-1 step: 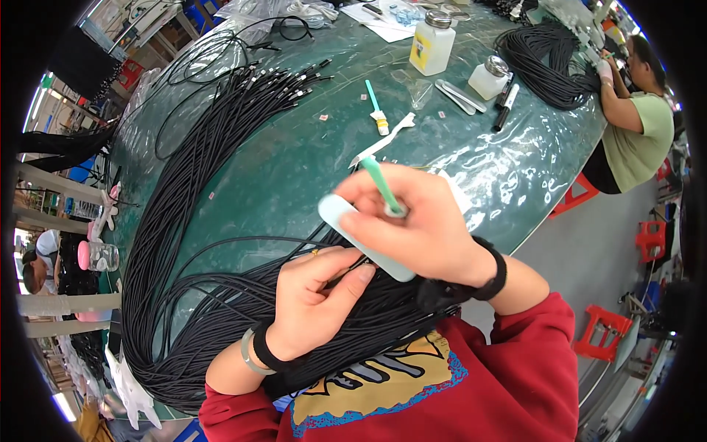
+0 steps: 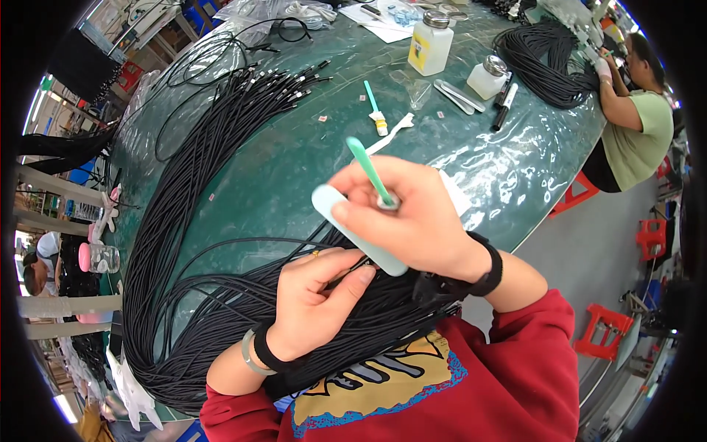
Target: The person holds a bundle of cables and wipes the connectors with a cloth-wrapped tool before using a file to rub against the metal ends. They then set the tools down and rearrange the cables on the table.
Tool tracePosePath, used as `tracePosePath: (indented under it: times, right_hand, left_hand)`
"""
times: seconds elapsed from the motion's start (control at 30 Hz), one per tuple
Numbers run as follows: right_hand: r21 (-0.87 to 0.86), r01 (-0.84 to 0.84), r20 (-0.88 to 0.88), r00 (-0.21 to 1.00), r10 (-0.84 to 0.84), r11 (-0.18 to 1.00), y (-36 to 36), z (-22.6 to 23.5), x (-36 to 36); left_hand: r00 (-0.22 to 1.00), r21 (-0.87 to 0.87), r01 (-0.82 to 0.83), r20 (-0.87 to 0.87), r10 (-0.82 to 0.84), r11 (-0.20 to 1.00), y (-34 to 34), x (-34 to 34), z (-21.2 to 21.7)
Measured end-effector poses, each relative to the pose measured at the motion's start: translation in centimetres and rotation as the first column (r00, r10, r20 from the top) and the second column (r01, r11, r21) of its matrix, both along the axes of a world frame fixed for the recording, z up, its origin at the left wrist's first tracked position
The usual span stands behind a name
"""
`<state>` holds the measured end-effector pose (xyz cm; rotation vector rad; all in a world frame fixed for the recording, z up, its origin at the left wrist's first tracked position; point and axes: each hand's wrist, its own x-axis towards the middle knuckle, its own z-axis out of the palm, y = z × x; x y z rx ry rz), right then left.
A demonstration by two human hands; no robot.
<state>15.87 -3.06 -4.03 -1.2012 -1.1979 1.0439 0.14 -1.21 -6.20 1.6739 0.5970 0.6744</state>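
My left hand (image 2: pixel 318 300) is closed, thumb and forefinger pinching the end of a black cable (image 2: pixel 361 263); the tip is mostly hidden by the fingers. Just above it, my right hand (image 2: pixel 412 214) grips a pale blue flat strip with a rounded end (image 2: pixel 355 234). The strip slants down to the pinched cable end; whether they touch, I cannot tell. A green stick (image 2: pixel 368 171) with a whitish wrapping also pokes up from the curled fingers of that hand. Under both hands and across my lap runs a thick bundle of black cables (image 2: pixel 166 214).
On the green table (image 2: pixel 272 169) beyond my hands lie another green-blue stick (image 2: pixel 370 96), a crumpled white strip (image 2: pixel 398 135), metal tweezers (image 2: pixel 458 97) and markers (image 2: pixel 506 107). Two capped bottles (image 2: pixel 431 44) stand farther back. A co-worker (image 2: pixel 641 118) sits at the right by a cable coil (image 2: pixel 541 62).
My right hand has shifted slightly up and left with the pale blue strip, and the green stick's top has risen. My left hand stays almost still on the cable.
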Motion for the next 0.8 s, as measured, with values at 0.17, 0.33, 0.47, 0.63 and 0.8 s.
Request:
tracePosePath:
  times: [0.17,0.33,0.47,0.63,0.8]
  right_hand:
    - [0.122,0.136,-0.09,0.988,-0.126,0.983,0.2,-0.4,0.3]
    - [0.14,0.039,0.083,0.995,-0.051,0.989,-0.9,-0.6,0.2]
    - [0.136,0.097,0.108,0.988,-0.112,0.986,1.0,-0.4,0.4]
    - [0.086,0.119,-0.007,0.993,-0.119,0.989,-0.1,-0.4,1.5]
    - [0.114,0.005,-0.06,0.998,0.002,0.994,-1.7,-0.6,1.1]
  left_hand:
    - [0.997,-0.119,-0.054,0.04,0.059,0.991,0.0,0.2,-0.3]
    - [0.997,-0.086,-0.061,-0.043,0.057,0.994,-0.2,0.0,0.3]
    - [0.998,-0.029,-0.016,-0.055,0.015,0.999,-0.4,0.2,0.3]
    - [0.999,-0.337,-0.027,-0.028,0.019,0.941,0.0,0.1,0.3]
    - [0.999,-0.368,0.002,-0.032,-0.015,0.93,0.2,0.0,0.2]
